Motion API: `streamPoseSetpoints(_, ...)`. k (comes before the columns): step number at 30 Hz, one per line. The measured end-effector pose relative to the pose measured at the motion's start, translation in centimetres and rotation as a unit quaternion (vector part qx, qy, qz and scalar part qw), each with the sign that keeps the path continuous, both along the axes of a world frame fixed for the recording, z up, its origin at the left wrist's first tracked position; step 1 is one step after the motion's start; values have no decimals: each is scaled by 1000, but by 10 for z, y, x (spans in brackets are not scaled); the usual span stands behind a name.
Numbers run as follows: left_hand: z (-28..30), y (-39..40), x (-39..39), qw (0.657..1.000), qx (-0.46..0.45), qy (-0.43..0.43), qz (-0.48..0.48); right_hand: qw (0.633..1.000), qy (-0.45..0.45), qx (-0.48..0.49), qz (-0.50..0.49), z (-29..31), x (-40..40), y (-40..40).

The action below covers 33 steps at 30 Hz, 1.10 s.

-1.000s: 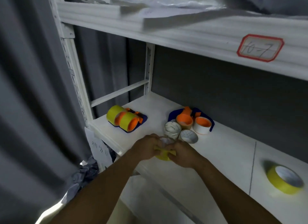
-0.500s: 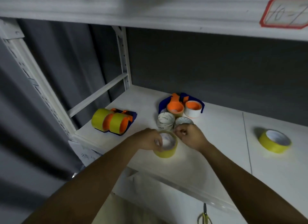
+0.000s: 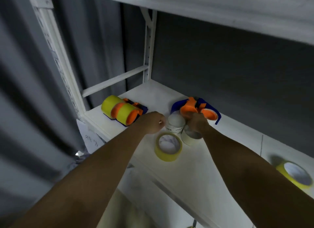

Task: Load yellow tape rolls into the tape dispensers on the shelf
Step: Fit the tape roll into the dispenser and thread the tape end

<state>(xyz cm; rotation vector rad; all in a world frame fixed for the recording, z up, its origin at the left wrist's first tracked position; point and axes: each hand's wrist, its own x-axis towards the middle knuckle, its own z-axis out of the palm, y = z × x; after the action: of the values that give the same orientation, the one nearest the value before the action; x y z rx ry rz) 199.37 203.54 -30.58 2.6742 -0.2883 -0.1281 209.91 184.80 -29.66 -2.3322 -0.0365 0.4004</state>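
Observation:
A yellow tape roll [image 3: 168,147] lies flat near the shelf's front edge, free of both hands. A second yellow roll [image 3: 295,175] lies flat at the far right. Two blue-and-orange dispensers [image 3: 122,111] at the left carry yellow tape. Two more dispensers [image 3: 206,109] at the back show bare orange hubs. My right hand [image 3: 197,122] curls its fingers over the nearer orange hub. My left hand [image 3: 151,124] is a closed fist beside a white empty core [image 3: 175,124], with nothing visible in it.
A second white core [image 3: 190,139] stands under my right wrist. The white shelf board [image 3: 195,168] has an upright post [image 3: 147,46] at the back left and another shelf [image 3: 220,10] overhead. Grey curtain hangs at the left.
Both hands let go of the yellow roll, which now lies flat on the shelf. They moved toward the back; my right hand reached the dispenser's orange hub.

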Motion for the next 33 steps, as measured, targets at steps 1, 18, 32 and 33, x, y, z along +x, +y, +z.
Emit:
streamPoseSetpoints(1,-2,-2,-2,1000,0,-4,13,999,17,29,-3,7,1,5)
streamPoseSetpoints(18,-32,-37,-25,977,-143,-82,134,967,-116,-226,7,-34,13,-26)
streamPoseSetpoints(32,13,-35,-44,959,-160,-164,168,907,-402,-93,83,14,-43,-34)
streamPoseSetpoints(33,19,-34,-45,952,-155,-193,178,903,-416,-68,88,19,-52,-32)
